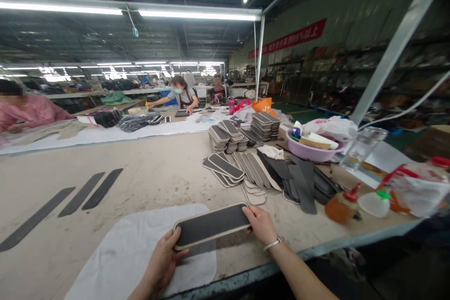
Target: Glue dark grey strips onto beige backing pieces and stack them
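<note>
A long dark panel with a pale rim and rounded corners (pixel 213 226) is held level between both hands, above a white cloth (pixel 137 248) on the table. My left hand (pixel 165 255) grips its left end, thumb on top and fingers beneath. At the right end, my right hand (pixel 259 222) pinches the corner; a bracelet circles that wrist. Just beyond the panel lie fanned pale-edged pieces (pixel 225 168) and a row of overlapping strips (pixel 256 168). Three dark strips, one of them in the middle (pixel 81 194), rest apart at the left.
Stacked panels (pixel 228 135) stand at the back, beside a purple basin (pixel 311 151). A bottle with a red nozzle (pixel 342 205), a green-capped bottle (pixel 375 203) and a glass jar (pixel 363 149) are at the right. Two people work across the table.
</note>
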The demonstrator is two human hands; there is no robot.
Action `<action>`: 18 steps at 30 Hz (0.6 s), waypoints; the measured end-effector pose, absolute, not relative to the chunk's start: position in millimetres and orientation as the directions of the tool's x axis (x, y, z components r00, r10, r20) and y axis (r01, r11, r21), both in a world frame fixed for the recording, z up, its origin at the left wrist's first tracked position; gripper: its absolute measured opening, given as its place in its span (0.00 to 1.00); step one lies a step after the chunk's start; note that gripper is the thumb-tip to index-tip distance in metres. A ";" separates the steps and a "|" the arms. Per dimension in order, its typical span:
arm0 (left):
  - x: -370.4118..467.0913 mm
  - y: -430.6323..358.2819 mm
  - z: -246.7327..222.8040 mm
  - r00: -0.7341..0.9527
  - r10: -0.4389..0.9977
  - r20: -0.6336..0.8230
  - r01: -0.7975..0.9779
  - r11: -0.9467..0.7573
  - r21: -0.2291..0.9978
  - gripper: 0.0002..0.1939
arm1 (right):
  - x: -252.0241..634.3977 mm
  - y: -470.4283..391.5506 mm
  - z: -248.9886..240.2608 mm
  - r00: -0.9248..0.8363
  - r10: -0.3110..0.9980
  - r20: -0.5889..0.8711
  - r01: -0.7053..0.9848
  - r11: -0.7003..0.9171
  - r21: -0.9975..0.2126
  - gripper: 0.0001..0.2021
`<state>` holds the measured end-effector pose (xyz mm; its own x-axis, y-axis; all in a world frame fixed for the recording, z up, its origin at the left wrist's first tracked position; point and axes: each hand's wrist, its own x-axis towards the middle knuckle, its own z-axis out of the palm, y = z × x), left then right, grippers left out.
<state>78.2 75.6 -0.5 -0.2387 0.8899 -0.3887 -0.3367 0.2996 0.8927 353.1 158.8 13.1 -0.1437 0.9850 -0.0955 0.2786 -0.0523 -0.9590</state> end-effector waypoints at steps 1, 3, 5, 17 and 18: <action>76.5 75.8 1.2 -0.240 0.888 -0.392 -0.300 0.316 0.900 0.15 | 353.7 158.6 13.2 -0.185 0.973 -0.141 0.242 -0.094 -0.966 0.20; 72.8 76.7 5.9 -0.259 0.883 -0.390 -0.204 0.345 0.916 0.16 | 355.2 158.7 13.4 -0.273 0.942 -0.194 0.226 -0.133 -0.965 0.22; 68.4 78.1 10.8 -0.255 0.891 -0.374 -0.119 0.355 0.927 0.17 | 355.6 158.8 13.5 -0.319 0.936 -0.151 0.302 -0.050 -0.952 0.23; 36.5 86.6 -15.4 -0.270 0.947 -0.171 -0.075 0.157 0.985 0.25 | 337.1 176.9 26.7 -0.306 0.934 0.182 0.441 0.309 -0.843 0.16; 35.8 86.6 -17.0 -0.303 0.939 -0.163 -0.111 0.135 0.985 0.27 | 333.7 186.5 32.4 -0.264 0.941 0.210 0.446 0.312 -0.839 0.17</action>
